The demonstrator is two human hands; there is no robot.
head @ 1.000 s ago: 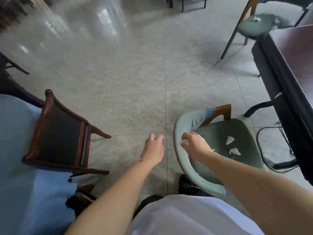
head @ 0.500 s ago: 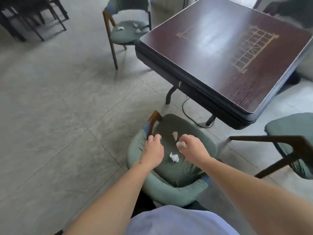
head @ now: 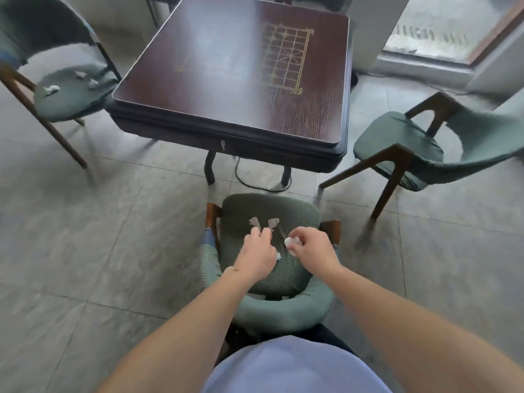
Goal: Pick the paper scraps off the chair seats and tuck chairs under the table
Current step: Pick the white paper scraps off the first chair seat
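Right hand (head: 310, 248) pinches a paper scrap (head: 289, 241); left hand (head: 256, 252), fingers curled, reaches for scraps (head: 263, 222) on the near chair (head: 283, 310). Left chair (head: 68, 95) holds more scraps; no chair is tucked under the table (head: 226, 120)

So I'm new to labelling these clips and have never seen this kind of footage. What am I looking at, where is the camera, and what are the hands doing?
No machine here: a person wears one wide-angle camera on the head, looking down past their own arms. They stand behind a green fabric chair with wooden arms, which faces a dark square wooden table. Two white paper scraps lie on its seat. The right hand pinches a crumpled white scrap; the left hand reaches over the seat with curled fingers, and whether it holds anything I cannot tell. The green chair on the left also carries scraps; the right-hand green chair shows none.
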